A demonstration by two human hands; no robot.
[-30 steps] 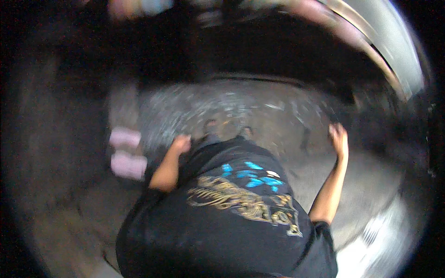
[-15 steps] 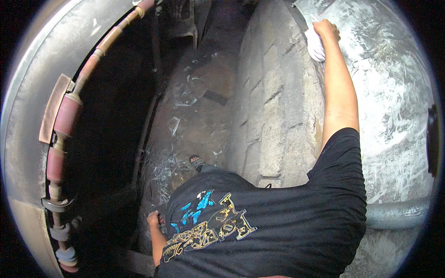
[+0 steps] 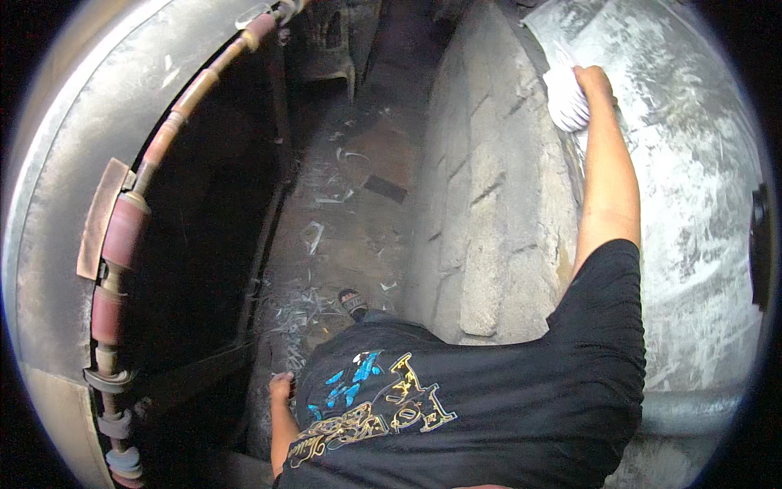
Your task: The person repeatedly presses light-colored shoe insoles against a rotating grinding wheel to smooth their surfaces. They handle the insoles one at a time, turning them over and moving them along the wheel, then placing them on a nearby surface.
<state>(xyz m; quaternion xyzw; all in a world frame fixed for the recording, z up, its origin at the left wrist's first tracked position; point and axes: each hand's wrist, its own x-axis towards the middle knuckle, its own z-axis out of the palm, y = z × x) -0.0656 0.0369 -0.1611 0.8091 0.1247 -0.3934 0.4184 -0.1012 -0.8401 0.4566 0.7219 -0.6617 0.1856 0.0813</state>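
Observation:
A bunched white cloth [image 3: 566, 99] is in my right hand [image 3: 596, 85], pressed on the curved, white-smeared metal surface [image 3: 676, 155] at the upper right. The fingers of that hand are curled, and part of the cloth shows beside them. My right arm stretches far forward over the metal. Low at my left side hangs my left hand [image 3: 282, 385], small in view, with its fingers loosely curled. No object shows in it, and it touches nothing that I can see.
Between my body and the metal stands a grey, block-patterned wall [image 3: 489, 179]. Pale scraps [image 3: 301, 310] litter the dark floor. Along the left runs a curved row of pinkish rollers [image 3: 126, 230] beside a metal rim [image 3: 49, 204]. A chair [image 3: 334, 57] stands far ahead.
The whole scene has shifted slightly down and to the right in view. My right hand stays on the metal, and more of the bunched cloth shows beside it.

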